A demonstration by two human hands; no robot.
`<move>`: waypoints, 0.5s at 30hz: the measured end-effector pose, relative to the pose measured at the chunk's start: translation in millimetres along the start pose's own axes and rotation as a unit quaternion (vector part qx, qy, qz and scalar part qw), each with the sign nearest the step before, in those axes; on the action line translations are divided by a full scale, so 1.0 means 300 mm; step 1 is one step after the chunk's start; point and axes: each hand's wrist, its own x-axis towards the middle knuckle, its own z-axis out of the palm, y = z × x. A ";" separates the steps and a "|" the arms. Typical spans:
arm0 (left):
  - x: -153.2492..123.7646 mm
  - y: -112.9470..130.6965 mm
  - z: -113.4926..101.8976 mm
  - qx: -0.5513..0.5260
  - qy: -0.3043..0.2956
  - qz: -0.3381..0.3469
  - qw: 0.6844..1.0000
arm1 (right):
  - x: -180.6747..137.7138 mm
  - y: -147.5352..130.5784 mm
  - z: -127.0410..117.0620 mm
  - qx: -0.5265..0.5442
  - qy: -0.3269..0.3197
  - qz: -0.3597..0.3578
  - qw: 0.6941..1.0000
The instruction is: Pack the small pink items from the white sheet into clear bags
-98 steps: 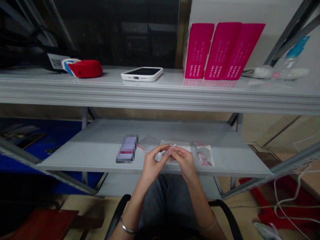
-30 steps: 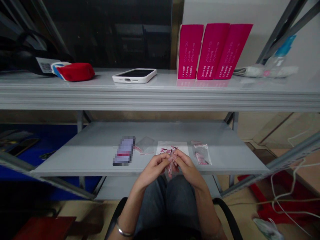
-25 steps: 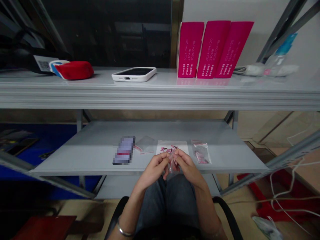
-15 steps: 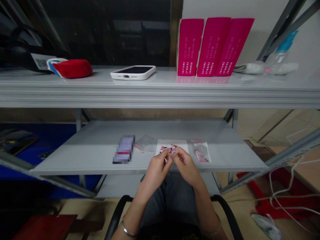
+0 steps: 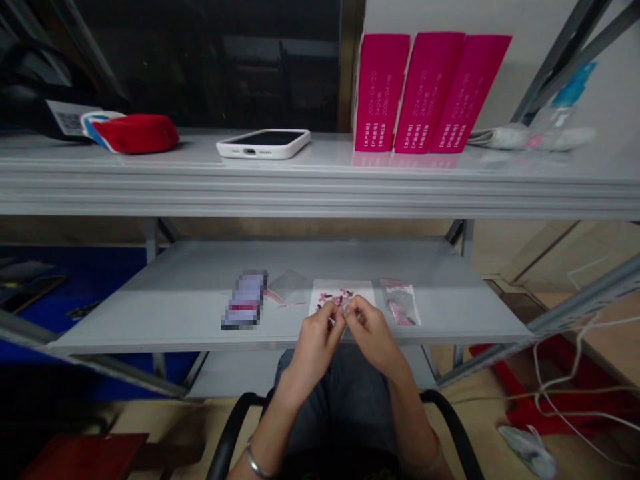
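Observation:
Close together over the front of a white sheet (image 5: 367,288), my left hand (image 5: 320,333) and my right hand (image 5: 369,330) meet with thumbs and fingertips pinched. What lies between the fingertips is too small to make out. Several tiny pink and dark pieces (image 5: 330,297) are scattered on the sheet just beyond my fingers. To the right of the sheet lies a clear zip bag (image 5: 403,303) with pink and dark pieces inside. Left of it, a flat clear plastic bag (image 5: 290,288) with a pink strip rests on the grey shelf (image 5: 175,300).
A phone (image 5: 245,299), its screen blurred, lies left on the lower shelf. On the upper shelf (image 5: 320,190) stand a white-cased phone (image 5: 265,145), a red item (image 5: 145,133), magenta boxes (image 5: 383,93) and a clear bottle with a blue top (image 5: 565,113). Chair armrests (image 5: 240,427) flank my legs.
The view has shifted slightly, so the shelf things sit a little further left. Both hands keep their pinched pose over the sheet, with hardly any movement.

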 end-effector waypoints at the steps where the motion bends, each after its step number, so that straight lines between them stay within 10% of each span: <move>1: 0.001 -0.003 -0.004 0.004 0.008 -0.006 1.000 | -0.002 0.000 0.001 0.000 -0.003 0.002 1.000; 15: -0.003 -0.032 -0.046 0.110 -0.035 0.006 0.993 | 0.002 0.023 0.021 -0.037 0.094 -0.003 0.995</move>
